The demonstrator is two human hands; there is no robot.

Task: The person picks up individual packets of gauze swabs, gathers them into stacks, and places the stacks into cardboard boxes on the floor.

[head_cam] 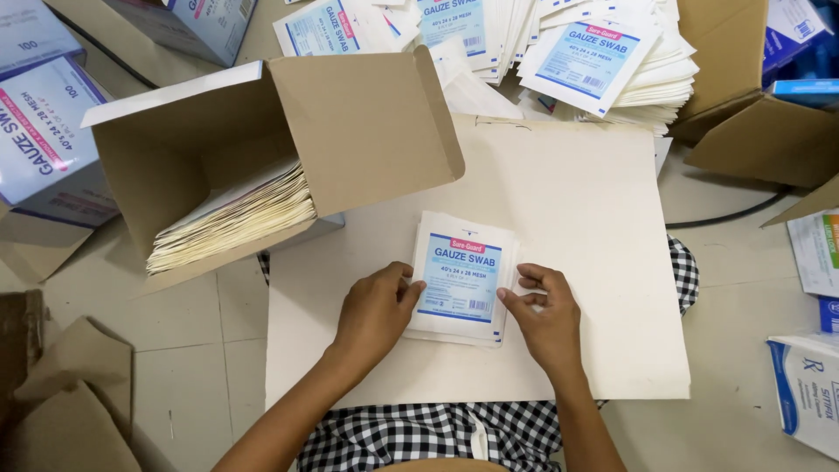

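A small stack of white square packets with blue and red labels (461, 267) lies on a cream board (594, 227) across my lap. My left hand (374, 313) presses against the stack's left edge, fingers curled onto it. My right hand (544, 316) holds the right edge, thumb and fingertips pinching the packets. Just left of the stack, an open cardboard box (350, 131) lies on its side, partly filled with several packets stacked flat (236, 223).
A big loose heap of the same packets (594, 61) lies beyond the board. Blue and white cartons (44, 140) sit at the left, more boxes (769, 131) at the right. Flattened cardboard (61, 402) rests on the tiled floor at lower left.
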